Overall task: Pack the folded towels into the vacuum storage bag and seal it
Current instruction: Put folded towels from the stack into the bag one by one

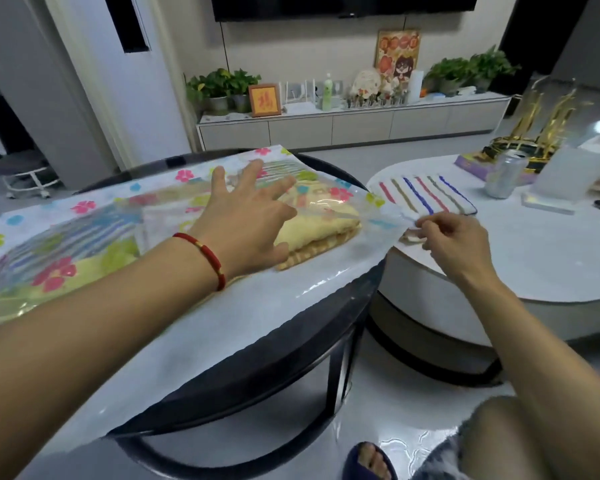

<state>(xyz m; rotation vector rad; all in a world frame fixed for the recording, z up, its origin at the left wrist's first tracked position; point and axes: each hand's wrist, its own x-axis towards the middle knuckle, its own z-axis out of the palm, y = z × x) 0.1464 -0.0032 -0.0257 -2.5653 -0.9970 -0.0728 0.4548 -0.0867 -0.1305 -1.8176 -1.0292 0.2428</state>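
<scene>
Left hand [248, 220] flat atop bagged towels [321, 225]

1. both forearms were bare, with no sleeves in view.
2. the left hand [246, 216] had a thin red cord bracelet [205, 259] at its wrist, with a small gold bead on it.
3. the right hand [454, 244] wore nothing.
4. one foot wore a dark blue open-toed slipper [368, 459].
5. frayed grey denim shorts [440, 459] covered the thigh near the knee.
</scene>
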